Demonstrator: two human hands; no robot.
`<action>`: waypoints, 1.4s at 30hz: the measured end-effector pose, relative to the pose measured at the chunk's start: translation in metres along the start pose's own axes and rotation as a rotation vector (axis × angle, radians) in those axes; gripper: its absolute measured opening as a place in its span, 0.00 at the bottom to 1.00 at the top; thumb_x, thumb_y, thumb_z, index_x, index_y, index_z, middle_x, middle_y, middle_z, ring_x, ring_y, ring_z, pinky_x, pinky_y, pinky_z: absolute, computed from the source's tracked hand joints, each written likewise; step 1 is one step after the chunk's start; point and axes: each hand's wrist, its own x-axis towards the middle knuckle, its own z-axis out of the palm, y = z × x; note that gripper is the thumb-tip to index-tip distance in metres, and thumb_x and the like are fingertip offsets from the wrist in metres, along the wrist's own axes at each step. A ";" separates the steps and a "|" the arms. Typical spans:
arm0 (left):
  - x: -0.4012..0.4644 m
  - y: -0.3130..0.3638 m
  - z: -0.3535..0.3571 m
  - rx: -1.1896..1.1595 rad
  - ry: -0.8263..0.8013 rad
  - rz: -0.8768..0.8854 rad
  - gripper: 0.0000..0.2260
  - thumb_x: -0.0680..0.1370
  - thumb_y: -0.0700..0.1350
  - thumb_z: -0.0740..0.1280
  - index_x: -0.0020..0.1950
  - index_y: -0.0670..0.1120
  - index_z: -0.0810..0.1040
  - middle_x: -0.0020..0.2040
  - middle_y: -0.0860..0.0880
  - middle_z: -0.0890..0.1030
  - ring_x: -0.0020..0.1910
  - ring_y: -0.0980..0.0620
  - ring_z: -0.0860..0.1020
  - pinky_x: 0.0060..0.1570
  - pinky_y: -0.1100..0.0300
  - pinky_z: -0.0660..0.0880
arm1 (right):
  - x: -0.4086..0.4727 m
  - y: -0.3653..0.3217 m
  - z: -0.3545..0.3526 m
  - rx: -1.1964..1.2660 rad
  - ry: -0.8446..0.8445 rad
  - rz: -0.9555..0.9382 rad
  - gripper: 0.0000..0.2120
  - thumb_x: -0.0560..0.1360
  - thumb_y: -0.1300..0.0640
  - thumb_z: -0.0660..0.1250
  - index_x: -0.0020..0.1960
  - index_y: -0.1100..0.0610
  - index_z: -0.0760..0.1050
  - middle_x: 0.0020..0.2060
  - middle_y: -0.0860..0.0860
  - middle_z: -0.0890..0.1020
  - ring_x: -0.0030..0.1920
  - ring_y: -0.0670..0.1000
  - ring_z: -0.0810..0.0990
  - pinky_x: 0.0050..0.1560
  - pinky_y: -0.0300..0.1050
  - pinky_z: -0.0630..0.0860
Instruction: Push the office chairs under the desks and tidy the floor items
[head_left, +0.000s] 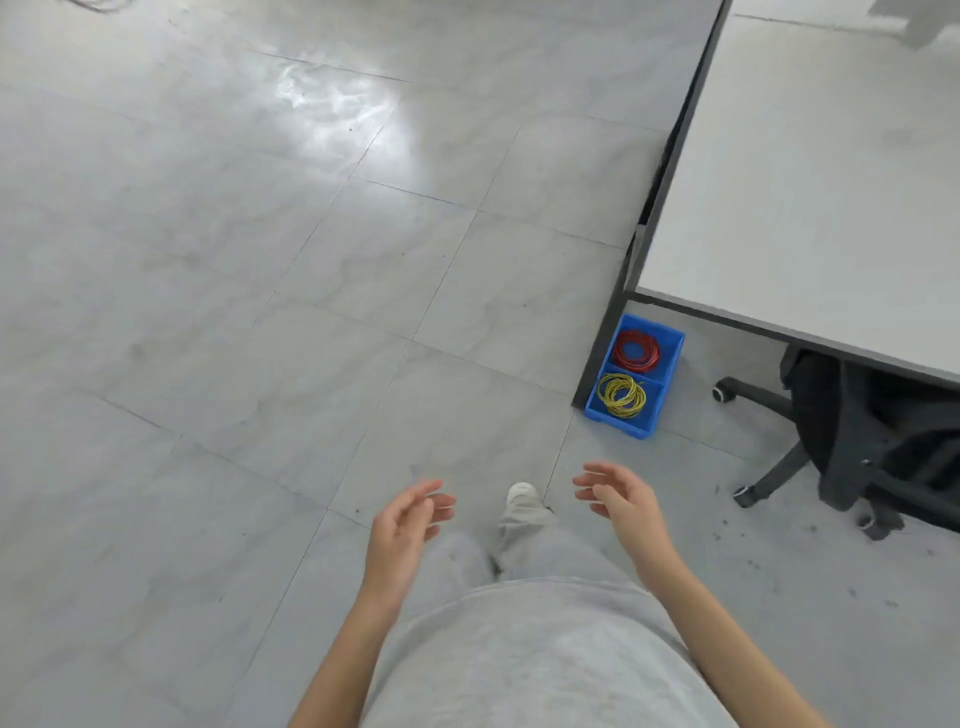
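A blue two-part bin (672, 358) sits on the floor against the desk leg (605, 332), with a red wire coil (636, 351) in its far half and a yellow coil (621, 395) in its near half. A black office chair (852, 441) stands partly under the white desk (810, 182) at the right. My left hand (405, 525) and my right hand (621, 496) hover in front of my body with relaxed fingers, holding nothing. Both are well short of the bin.
Grey tiled floor (260, 312) spreads to the left and ahead. My shoe (522, 493) shows between my hands. Dark specks dot the floor near the chair's wheeled base (748, 493). A cable end lies at the top left corner (98, 5).
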 end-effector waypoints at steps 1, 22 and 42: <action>0.012 0.008 -0.002 0.027 -0.041 -0.022 0.11 0.79 0.34 0.56 0.52 0.44 0.77 0.44 0.47 0.82 0.37 0.61 0.81 0.46 0.60 0.74 | 0.012 -0.014 0.008 0.015 0.017 0.000 0.15 0.75 0.72 0.54 0.51 0.58 0.74 0.43 0.52 0.81 0.40 0.48 0.79 0.36 0.28 0.73; 0.313 0.004 0.127 1.033 -0.967 0.179 0.11 0.78 0.37 0.58 0.53 0.47 0.76 0.44 0.52 0.82 0.43 0.56 0.80 0.40 0.68 0.71 | 0.153 0.099 0.093 0.937 0.790 0.429 0.08 0.75 0.66 0.60 0.47 0.55 0.74 0.45 0.54 0.81 0.41 0.50 0.79 0.42 0.39 0.74; 0.515 -0.339 0.403 1.317 -0.999 0.697 0.18 0.77 0.40 0.59 0.67 0.42 0.68 0.57 0.42 0.75 0.49 0.45 0.74 0.43 0.55 0.71 | 0.431 0.435 -0.033 0.802 0.786 0.215 0.08 0.75 0.64 0.57 0.50 0.58 0.74 0.43 0.54 0.80 0.37 0.49 0.79 0.39 0.38 0.72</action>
